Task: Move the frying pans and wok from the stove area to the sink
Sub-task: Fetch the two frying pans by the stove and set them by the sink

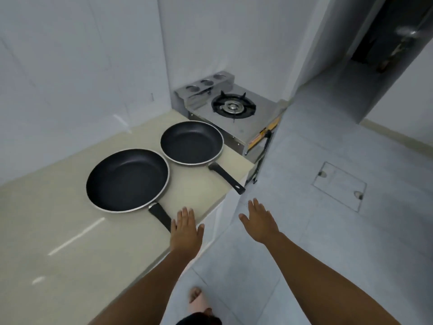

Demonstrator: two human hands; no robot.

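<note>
Both hands flat, fingers spread, empty: left hand [186, 228] over large black non-stick frying pan [127, 179] handle on beige worktop [70, 231], likely pre-grasp; right hand [259, 221] off-edge. Smaller black pan [191, 142] beyond. Wok, sink unseen.

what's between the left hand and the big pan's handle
Nothing visible. The left hand, open, hovers right at the near end of the large frying pan handle, with only bare counter around it.

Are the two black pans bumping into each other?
Cannot tell. In the head view the big pan and small pan have rims that nearly meet, with no plain gap or contact.
</note>
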